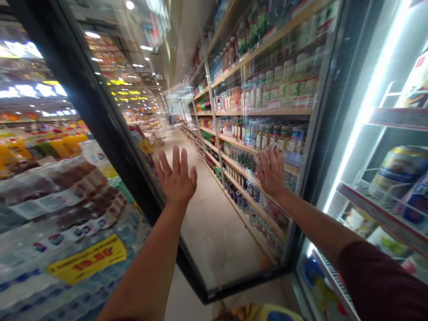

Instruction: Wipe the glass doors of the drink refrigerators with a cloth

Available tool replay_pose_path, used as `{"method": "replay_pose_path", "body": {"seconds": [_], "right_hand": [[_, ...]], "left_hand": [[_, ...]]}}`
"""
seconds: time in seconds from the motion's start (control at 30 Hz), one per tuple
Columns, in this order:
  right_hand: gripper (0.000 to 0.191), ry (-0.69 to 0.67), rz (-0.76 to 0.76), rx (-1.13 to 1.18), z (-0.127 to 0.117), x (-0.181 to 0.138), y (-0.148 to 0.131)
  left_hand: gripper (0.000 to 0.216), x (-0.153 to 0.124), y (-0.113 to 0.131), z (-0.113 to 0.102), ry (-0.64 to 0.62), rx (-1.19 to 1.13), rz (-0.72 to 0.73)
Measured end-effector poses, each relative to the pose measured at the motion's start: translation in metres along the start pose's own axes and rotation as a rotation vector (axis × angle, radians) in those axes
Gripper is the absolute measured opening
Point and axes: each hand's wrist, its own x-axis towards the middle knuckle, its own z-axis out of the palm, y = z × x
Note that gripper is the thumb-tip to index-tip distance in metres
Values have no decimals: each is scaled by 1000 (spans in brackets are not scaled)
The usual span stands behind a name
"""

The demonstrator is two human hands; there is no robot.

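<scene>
A glass refrigerator door (214, 240) with a black frame stands swung open in front of me. My left hand (177, 176) is raised before it, palm forward, with the fingers spread and nothing in them. It overlaps the glass near the left frame bar; whether it touches is hard to tell. My right hand (271, 171) is lifted toward the pane on the hinge side, its fingers stretched up and slightly blurred. It looks flat on or very near the glass and holds nothing. Bottled drinks (277, 84) show through the pane on long shelves.
At right is the lit cooler interior, with wire shelves (384, 218) and cans (399, 167). Shrink-wrapped bottle packs (63, 200) are stacked at left, bearing a yellow price sign (88, 259). A tiled aisle floor (207, 207) runs away beyond the door. Something yellow and blue (264, 312) shows at the bottom edge.
</scene>
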Motion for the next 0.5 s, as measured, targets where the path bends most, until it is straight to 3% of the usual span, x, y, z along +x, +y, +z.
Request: {"method": "replay_pose_path", "body": {"seconds": [0.1, 0.17, 0.23, 0.37, 0.43, 0.5], "right_hand": [[62, 110, -3, -23, -8, 49, -5], [63, 171, -6, -34, -4, 59, -11], [63, 180, -36, -44, 5, 42, -17], [61, 30, -139, -55, 18, -10, -28], [59, 9, -163, -71, 18, -5, -36], [61, 57, -173, -70, 15, 19, -45]], "left_hand": [[69, 1, -1, 0, -10, -12, -13], [70, 1, -1, 1, -11, 4, -2], [72, 2, -2, 0, -22, 19, 6], [75, 4, -2, 0, -61, 5, -18], [78, 5, -2, 0, -71, -19, -29], [80, 5, -2, 1, -66, -29, -35]]}}
